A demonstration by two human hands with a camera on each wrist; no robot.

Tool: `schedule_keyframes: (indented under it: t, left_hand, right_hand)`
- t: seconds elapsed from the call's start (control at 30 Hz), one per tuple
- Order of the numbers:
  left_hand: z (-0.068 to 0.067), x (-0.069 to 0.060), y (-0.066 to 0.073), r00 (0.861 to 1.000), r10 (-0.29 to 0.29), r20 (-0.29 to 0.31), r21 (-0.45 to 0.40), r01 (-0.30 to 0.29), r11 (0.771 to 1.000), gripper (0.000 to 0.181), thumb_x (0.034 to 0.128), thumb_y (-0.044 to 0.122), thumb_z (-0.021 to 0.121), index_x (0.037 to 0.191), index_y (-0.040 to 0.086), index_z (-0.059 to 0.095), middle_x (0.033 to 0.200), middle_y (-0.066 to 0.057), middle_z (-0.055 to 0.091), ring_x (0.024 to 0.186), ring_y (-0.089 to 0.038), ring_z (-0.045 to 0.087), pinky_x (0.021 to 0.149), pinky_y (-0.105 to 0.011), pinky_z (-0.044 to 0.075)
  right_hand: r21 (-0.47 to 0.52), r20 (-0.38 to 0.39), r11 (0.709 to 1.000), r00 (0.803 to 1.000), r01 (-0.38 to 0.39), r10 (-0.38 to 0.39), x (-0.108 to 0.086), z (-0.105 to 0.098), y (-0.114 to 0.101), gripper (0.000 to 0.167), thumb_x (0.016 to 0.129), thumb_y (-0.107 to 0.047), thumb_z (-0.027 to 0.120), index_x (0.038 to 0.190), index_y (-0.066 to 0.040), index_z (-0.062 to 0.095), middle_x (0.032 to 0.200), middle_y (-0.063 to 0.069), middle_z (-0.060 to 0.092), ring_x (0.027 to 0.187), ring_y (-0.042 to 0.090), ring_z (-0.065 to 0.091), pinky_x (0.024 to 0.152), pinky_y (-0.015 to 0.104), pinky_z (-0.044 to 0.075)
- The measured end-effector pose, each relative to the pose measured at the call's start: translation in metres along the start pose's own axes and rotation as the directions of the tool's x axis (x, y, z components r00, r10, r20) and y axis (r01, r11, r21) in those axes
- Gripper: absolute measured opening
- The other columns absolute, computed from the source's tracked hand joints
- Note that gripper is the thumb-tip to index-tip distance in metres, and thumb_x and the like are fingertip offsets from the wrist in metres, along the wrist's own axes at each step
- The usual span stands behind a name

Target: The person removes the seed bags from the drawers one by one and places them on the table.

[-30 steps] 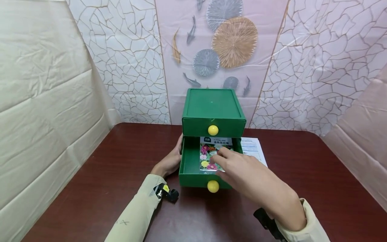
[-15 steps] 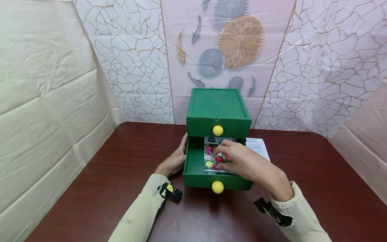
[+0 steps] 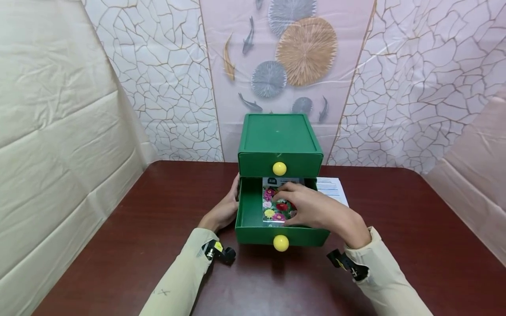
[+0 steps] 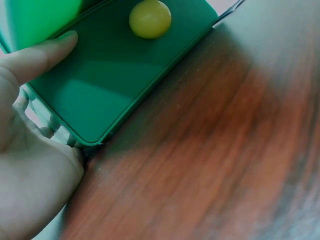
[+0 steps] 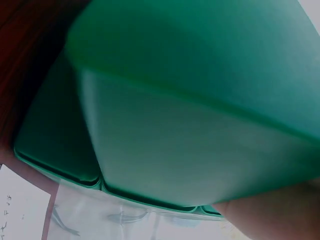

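Note:
A green drawer cabinet (image 3: pixel 280 134) with yellow knobs stands on the table; its top drawer is closed. Below that, a drawer (image 3: pixel 250 206) is pulled out, and a seed packet (image 3: pixel 269 213) printed with colourful flowers lies flat in it. My left hand (image 3: pixel 224 211) holds the cabinet's left side, its thumb (image 4: pixel 55 52) across a lower front panel (image 4: pixel 115 65). Over the right part of the packet, my right hand (image 3: pixel 316 208) reaches into the drawer with bent fingers. Its thumb and index stand apart, and contact with the packet is unclear.
White printed paper (image 3: pixel 332 189) lies on the table, partly behind the cabinet's right side. The dark red-brown tabletop (image 3: pixel 158 228) reaches back to a patterned wall cloth (image 3: pixel 174 87). Pale cloth (image 3: pixel 59 109) hangs at the left.
My right hand has come down from above the drawer into it, over the flower packet, and its fingers have bent more. My left hand keeps its place on the cabinet.

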State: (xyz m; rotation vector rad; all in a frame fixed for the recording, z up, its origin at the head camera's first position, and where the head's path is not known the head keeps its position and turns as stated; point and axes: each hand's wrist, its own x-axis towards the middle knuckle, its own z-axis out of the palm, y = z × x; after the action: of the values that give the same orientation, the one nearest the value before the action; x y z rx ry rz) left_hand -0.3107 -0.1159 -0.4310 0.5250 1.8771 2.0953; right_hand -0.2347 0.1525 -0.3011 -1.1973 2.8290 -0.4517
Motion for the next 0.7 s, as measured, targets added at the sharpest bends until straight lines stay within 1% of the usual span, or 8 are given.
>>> schedule_keyframes:
  t: [0.1,0.2,0.33,0.57,0.7]
  left_hand:
    - [-0.0002,-0.0011,-0.0005,1.000,-0.006,-0.007,0.007,0.006,1.000,0.103,0.1040,-0.003,0.059,0.167,0.047,-0.005,0.175,0.011,-0.002,0.160,-0.022,0.010,0.122,-0.054,0.033]
    - [0.0000,-0.0018,-0.0012,1.000,-0.004,-0.003,0.008,0.004,1.000,0.103,0.1039,-0.003,0.059,0.167,0.047,-0.006,0.175,0.010,-0.001,0.160,-0.023,0.011,0.121,-0.054,0.034]
    - [0.0005,-0.0016,-0.0018,1.000,-0.002,-0.003,0.000,0.002,1.000,0.103,0.1039,-0.003,0.060,0.167,0.047,-0.005,0.175,0.009,0.001,0.160,-0.023,0.014,0.120,-0.053,0.036]
    - [0.0007,-0.0005,-0.0010,1.000,-0.006,-0.008,0.004,0.006,1.000,0.103,0.1035,-0.003,0.060,0.167,0.047,-0.004,0.176,0.008,0.000,0.160,-0.024,0.013,0.120,-0.053,0.036]
    - [0.0003,-0.0003,0.0001,1.000,-0.007,-0.016,0.009,0.007,1.000,0.103,0.1038,-0.003,0.060,0.167,0.046,-0.005,0.175,0.008,0.001,0.160,-0.023,0.013,0.121,-0.053,0.035]
  right_hand:
    - [-0.069,0.004,0.998,1.000,0.008,-0.007,0.0006,0.0012,-0.0007,0.059,0.085,-0.030,0.092,0.136,-0.010,0.070,0.142,0.011,0.059,0.124,0.029,0.059,0.099,0.045,0.055]
    - [-0.139,0.008,0.990,1.000,0.000,0.001,-0.0002,0.0019,-0.0009,0.065,0.084,-0.034,0.092,0.140,-0.011,0.068,0.147,0.012,0.058,0.129,0.034,0.057,0.104,0.052,0.051]
    - [-0.220,0.022,0.975,0.999,-0.018,0.023,-0.0006,0.0033,0.0001,0.069,0.084,-0.036,0.090,0.145,-0.013,0.065,0.151,0.013,0.056,0.134,0.037,0.055,0.108,0.057,0.047]
    - [-0.262,0.063,0.965,0.997,-0.033,0.051,0.0010,0.0062,0.0011,0.069,0.089,-0.029,0.085,0.152,-0.017,0.060,0.153,0.010,0.057,0.137,0.035,0.053,0.111,0.059,0.045]
    - [-0.266,0.066,0.964,0.997,-0.029,0.048,0.0021,0.0067,0.0014,0.070,0.089,-0.030,0.085,0.153,-0.017,0.059,0.154,0.010,0.056,0.138,0.036,0.053,0.111,0.058,0.045]
